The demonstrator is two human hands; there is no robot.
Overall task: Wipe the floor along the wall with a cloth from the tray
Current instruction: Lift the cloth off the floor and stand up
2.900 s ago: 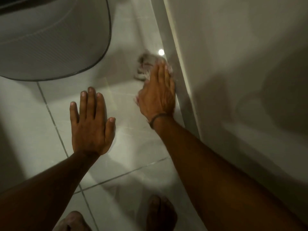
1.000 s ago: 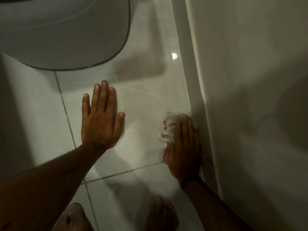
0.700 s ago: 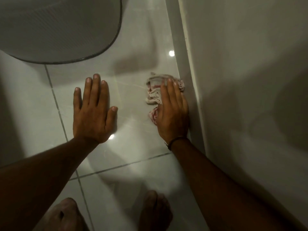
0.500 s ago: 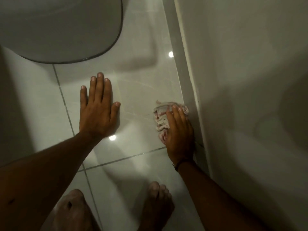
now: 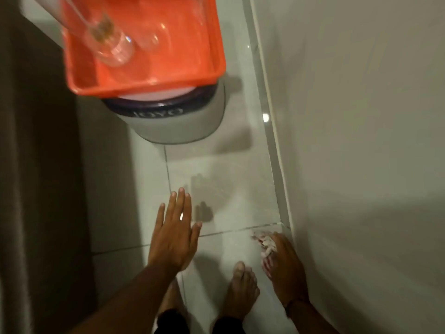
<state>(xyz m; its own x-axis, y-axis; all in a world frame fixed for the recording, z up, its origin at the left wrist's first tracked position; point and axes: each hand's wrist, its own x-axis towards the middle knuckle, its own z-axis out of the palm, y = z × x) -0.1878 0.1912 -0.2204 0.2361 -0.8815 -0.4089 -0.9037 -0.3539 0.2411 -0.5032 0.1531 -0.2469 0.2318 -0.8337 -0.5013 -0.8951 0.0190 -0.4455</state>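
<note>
A crumpled pink-and-white cloth [image 5: 263, 245] lies on the glossy white floor tiles right beside the wall's skirting [image 5: 277, 174]. My right hand [image 5: 287, 268] presses down on the cloth, covering most of it, close to my right foot. My left hand [image 5: 174, 235] rests flat on the tiles with fingers spread, holding nothing. The orange tray [image 5: 204, 68] sits on top of a grey round bin farther along the floor, with clear glass bottles lying in it.
The grey bin [image 5: 178, 126] stands about a tile ahead of my hands, a short gap from the wall [image 5: 361, 141]. A dark brown curtain or panel [image 5: 36, 189] fills the left side. My bare feet [image 5: 240, 288] are beneath me.
My right hand has dragged the cloth back along the skirting towards my feet, past the grout line. The view has tilted up, and the orange tray on the bin has come into sight.
</note>
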